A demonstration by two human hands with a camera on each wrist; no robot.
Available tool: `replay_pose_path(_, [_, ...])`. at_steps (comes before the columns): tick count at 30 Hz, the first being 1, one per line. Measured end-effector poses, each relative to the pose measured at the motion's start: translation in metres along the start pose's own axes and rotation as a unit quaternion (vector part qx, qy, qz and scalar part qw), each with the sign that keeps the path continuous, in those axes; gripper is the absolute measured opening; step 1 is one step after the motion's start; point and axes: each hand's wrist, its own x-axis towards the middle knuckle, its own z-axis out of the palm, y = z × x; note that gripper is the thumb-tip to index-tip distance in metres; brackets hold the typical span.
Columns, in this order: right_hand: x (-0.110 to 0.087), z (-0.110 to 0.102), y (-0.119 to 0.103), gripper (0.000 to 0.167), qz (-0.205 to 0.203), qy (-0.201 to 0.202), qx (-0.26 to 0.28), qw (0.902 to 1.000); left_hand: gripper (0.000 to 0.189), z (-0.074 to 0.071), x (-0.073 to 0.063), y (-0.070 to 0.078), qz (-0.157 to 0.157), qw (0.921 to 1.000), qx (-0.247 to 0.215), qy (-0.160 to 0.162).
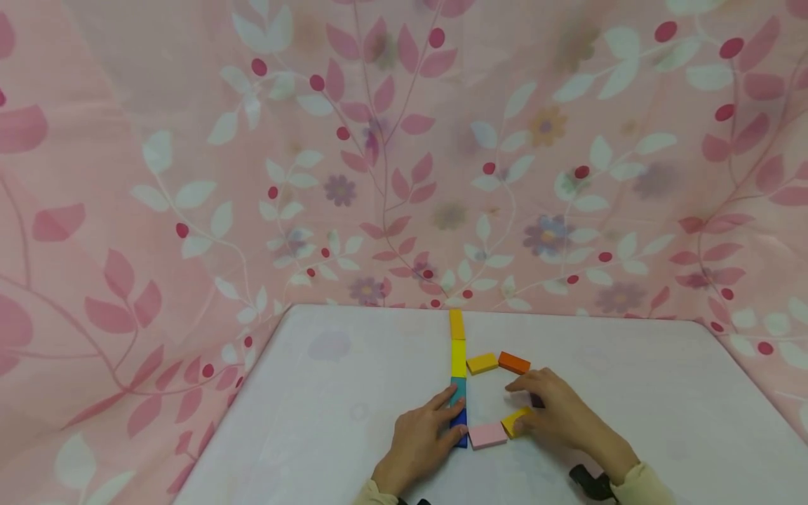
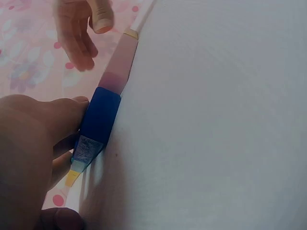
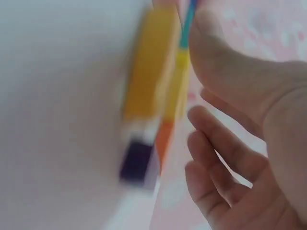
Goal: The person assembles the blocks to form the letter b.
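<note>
Left hand rests flat-fingered on the blue block and teal block; right hand, fingers loose, touches the yellow block at 3 o'clock of the pink block.

Your head view is evenly and softly lit, bright, with no glare on the white table and only faint shadows under the hands. Its edges bow outward from the wide lens. Your left wrist view is fairly sharp, with a dim grey shadow beside the blue block. Your right wrist view is heavily blurred; the yellow block smears.
</note>
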Motion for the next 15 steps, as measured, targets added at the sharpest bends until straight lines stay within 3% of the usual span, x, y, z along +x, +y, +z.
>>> replay_pose_path(5, [-0.008, -0.019, 0.034, 0.055, 0.03, 0.063, 0.014, 0.9975, 0.046, 0.001, 0.0, -0.001, 0.002, 1.0, 0.001, 0.003])
replay_pose_path(10, [-0.014, -0.02, 0.057, 0.057, 0.037, 0.038, 0.04, 0.9978, 0.045, 0.0, 0.0, -0.001, 0.001, 1.0, 0.0, 0.004])
replay_pose_path(15, [-0.013, -0.014, 0.063, 0.054, 0.036, 0.028, 0.04, 0.9981, 0.046, 0.001, 0.001, 0.001, -0.003, 1.0, -0.006, -0.002])
